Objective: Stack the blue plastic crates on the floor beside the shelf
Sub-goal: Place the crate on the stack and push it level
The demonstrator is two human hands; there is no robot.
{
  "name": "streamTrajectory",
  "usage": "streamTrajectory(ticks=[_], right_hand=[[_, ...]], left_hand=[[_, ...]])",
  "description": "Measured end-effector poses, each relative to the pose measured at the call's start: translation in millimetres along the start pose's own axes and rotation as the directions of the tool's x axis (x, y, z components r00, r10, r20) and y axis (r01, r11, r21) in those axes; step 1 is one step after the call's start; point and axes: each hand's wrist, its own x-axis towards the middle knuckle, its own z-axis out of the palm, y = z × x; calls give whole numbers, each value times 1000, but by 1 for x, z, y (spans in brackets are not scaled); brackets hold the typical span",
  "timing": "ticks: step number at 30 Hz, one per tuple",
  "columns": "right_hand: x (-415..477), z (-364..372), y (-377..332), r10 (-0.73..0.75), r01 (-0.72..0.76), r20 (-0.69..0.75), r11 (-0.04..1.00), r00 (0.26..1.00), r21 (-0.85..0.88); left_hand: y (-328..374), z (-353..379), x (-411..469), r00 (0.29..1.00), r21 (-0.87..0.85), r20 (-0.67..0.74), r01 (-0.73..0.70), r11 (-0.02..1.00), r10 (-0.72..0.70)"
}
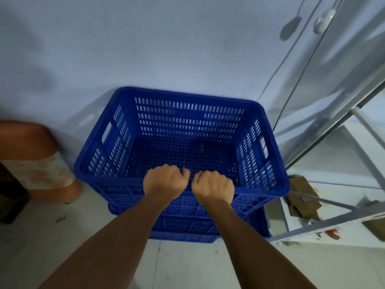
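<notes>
A blue slotted plastic crate sits on top of a lower blue crate, against the pale wall. The top crate is empty and turned slightly askew over the lower one. My left hand and my right hand grip the near rim of the top crate side by side, fingers curled over the edge. Only the front wall of the lower crate shows beneath.
A metal shelf frame stands right beside the crates, with cardboard pieces on its low level. A brown and patterned stool-like object stands to the left. White tiled floor lies in front.
</notes>
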Motion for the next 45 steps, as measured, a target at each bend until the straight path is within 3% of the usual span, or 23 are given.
streamTrajectory(ticks=[5, 13, 20, 26, 35, 45], right_hand=[[-8, -2, 0, 7, -7, 23, 1000, 1000, 19], [-13, -28, -4, 22, -33, 292, 999, 956, 33], [-17, -28, -18, -21, 6, 302, 999, 953, 48], [-15, -13, -11, -117, 114, 150, 993, 982, 30], [-5, -3, -16, -34, 32, 34, 998, 999, 46], [-16, -17, -16, -83, 88, 164, 996, 983, -21]], left_hand=[[0, 2, -6, 999, 96, 23, -30, 995, 28], [1, -12, -16, 989, -154, 137, 84, 985, -63], [1, -13, -10, 996, -184, 84, 44, 982, -29], [1, -5, -9, 998, -65, 50, 34, 997, -30], [7, 0, 7, 999, 48, -24, 46, 998, -44], [2, -4, -8, 1000, -73, 11, 9, 997, -8]])
